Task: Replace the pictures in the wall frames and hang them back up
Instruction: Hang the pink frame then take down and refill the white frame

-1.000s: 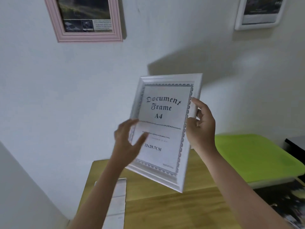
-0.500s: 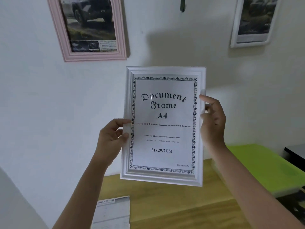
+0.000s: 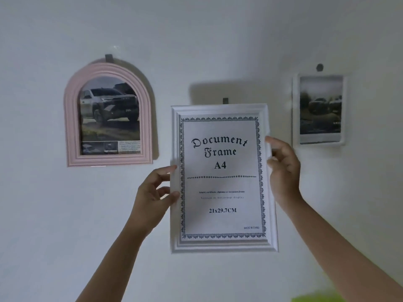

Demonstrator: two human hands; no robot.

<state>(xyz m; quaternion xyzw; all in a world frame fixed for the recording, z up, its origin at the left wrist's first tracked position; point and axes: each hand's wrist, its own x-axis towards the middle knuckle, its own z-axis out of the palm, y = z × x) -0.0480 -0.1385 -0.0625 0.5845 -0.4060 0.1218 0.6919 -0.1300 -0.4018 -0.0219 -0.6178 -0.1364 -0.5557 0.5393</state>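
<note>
I hold a white rectangular frame (image 3: 222, 179) upright against the white wall; its sheet reads "Document Frame A4". My left hand (image 3: 154, 192) grips its left edge and my right hand (image 3: 283, 171) grips its right edge. A grey wall hook (image 3: 225, 100) shows just above the frame's top edge. A pink arched frame (image 3: 109, 115) with a car picture hangs to the left on its own hook. A small white frame (image 3: 319, 109) with a dark car picture hangs to the right.
A grey hook (image 3: 108, 57) carries the pink frame and a round peg (image 3: 319, 67) carries the small white frame. A sliver of a lime-green tray (image 3: 314, 298) shows at the bottom right edge.
I have raised the white frame from over the wooden table up to the wall, and turned it upright. My view has tilted up, so the table has left the picture.
</note>
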